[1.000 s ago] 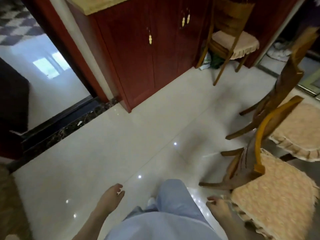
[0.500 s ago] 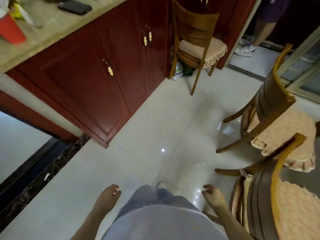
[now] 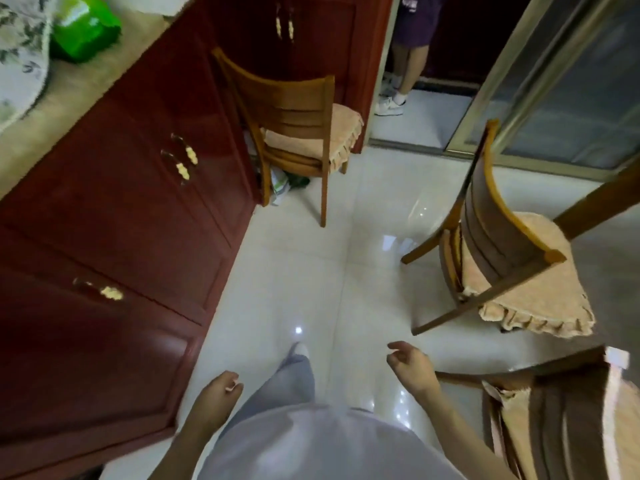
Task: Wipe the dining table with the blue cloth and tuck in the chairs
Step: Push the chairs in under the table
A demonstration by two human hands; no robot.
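One chair (image 3: pixel 557 420) (bottom right) is cropped.

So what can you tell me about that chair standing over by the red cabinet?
The chair looks like honey-brown wood, with slim legs and a curved back of horizontal slats. A peach cushion with a frilled edge covers the seat. It stands upright on the pale tiled floor, back turned towards the camera, close beside the cabinet; whether they touch cannot be told. Some white and green clutter lies under it.
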